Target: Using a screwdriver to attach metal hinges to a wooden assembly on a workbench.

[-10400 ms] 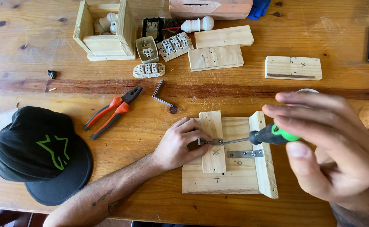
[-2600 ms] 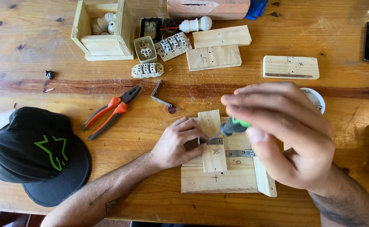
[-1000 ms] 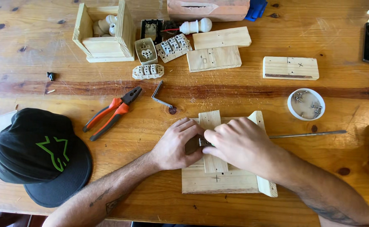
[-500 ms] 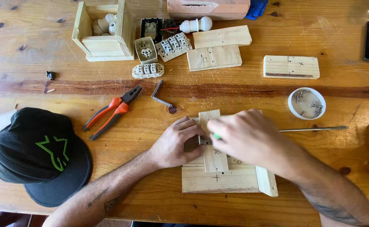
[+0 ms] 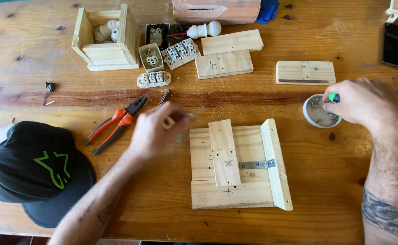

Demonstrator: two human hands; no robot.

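A wooden assembly (image 5: 235,181) of flat boards lies in front of me, with an upright strip (image 5: 276,168) and a small metal bracket (image 5: 257,164) across it. Neither hand touches it. My left hand (image 5: 156,129) is blurred, hovering just left of it near a small metal key (image 5: 164,96), fingers curled; whether it holds something I cannot tell. My right hand (image 5: 362,102) is off to the right, closed on a green-handled screwdriver (image 5: 334,96), its fingers over a small white dish of screws (image 5: 319,119).
Orange pliers (image 5: 117,123) and a black cap (image 5: 35,168) lie to the left. At the back stand a wooden box (image 5: 103,41), sockets (image 5: 151,56), terminal blocks (image 5: 180,51) and loose wood blocks (image 5: 224,63) (image 5: 305,72). A phone (image 5: 395,38) lies far right.
Both hands have left the wooden assembly. My right hand carried the screwdriver right to the dish of screws; my left hand moved up and left toward the metal key.
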